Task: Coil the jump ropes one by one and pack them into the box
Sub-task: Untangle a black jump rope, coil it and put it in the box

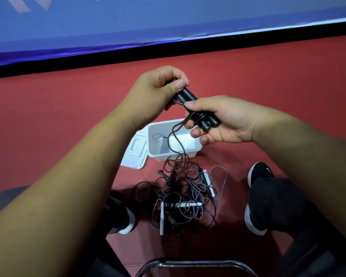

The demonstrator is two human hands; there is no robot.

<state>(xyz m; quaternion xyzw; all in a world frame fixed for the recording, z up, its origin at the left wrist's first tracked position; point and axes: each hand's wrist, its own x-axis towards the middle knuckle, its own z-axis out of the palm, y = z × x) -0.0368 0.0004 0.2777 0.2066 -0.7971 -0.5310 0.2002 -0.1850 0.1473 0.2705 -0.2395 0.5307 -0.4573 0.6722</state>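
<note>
Two black jump-rope handles (188, 95) lie side by side between my hands, above the floor. My left hand (158, 92) grips their upper ends, thumb on top. My right hand (224, 120) grips their lower ends, with turns of black cord under the fingers. That black cord (173, 140) hangs down past the white box (190, 151) into a tangled pile of black and grey ropes (180, 198) with white handles on the red floor. The box is open and holds one coiled grey rope (163, 145).
The box's white lid (135, 151) lies flat at its left. My two feet in black shoes (258, 174) flank the pile. A metal chair frame (196, 263) crosses the bottom edge. A blue wall banner with a black base (168, 50) runs behind.
</note>
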